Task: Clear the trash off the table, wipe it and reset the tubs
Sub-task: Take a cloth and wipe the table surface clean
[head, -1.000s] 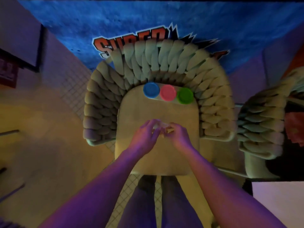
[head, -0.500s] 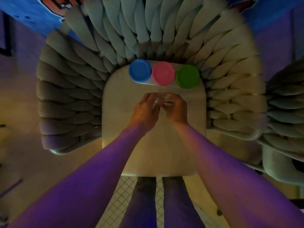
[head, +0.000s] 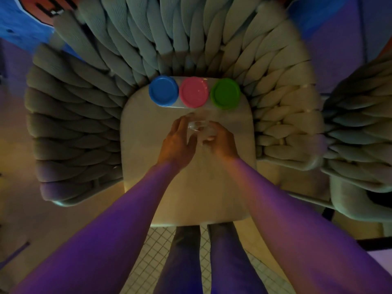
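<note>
Head view, the only one. Landmark: pink-lidded tub (head: 193, 92), middle of a row of three along the far edge of the small table (head: 148, 166). Blue-lidded tub (head: 163, 91) touches it on the left; green-lidded tub (head: 225, 93) sits just beside it on the right.

Trash: a small clear, crinkly scrap (head: 196, 126), probably plastic wrap, lies directly nearward of the pink-lidded tub, between both hands. Blurred; no long axis can be read.

Left hand (head: 178, 141): fingers curled over the scrap's left side, apparently gripping it. Right hand (head: 220, 141): fingers bent in against its right side, apparently pinching it. Both are equally near; neither has to reach.

Judgement: trash step is in hand, wiping not yet begun. The lift should go up and toward the person, since the tubs stand close beyond.

A braided chair (head: 84, 115) rings the table behind the tubs.
</note>
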The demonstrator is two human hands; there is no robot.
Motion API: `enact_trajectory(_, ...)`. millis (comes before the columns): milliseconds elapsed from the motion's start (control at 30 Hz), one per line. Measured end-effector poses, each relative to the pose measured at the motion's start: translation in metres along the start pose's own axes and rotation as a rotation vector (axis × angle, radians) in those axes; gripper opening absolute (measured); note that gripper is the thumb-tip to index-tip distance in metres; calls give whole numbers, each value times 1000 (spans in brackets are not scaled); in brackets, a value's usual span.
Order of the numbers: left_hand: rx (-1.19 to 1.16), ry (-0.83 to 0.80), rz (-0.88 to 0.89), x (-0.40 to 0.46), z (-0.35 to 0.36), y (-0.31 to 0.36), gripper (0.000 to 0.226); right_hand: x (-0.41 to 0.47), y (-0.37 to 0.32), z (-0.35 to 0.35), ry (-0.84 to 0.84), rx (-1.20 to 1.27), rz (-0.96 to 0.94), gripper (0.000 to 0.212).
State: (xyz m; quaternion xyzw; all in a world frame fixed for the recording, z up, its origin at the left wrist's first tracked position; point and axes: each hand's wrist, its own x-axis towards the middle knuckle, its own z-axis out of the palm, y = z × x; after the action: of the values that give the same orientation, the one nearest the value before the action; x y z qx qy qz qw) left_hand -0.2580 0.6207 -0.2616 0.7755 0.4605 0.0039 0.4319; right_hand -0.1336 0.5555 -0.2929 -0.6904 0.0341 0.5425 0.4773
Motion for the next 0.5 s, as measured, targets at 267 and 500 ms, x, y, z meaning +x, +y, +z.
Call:
enact_trajectory(267,115,-40,-88,-43,-40,21,64,-73,9,-49,-8,-748,-80,63)
enact_trajectory(500,253,-186,-143,-100,-70,45,64,-167,-6,-58,45,-768,-28,59)
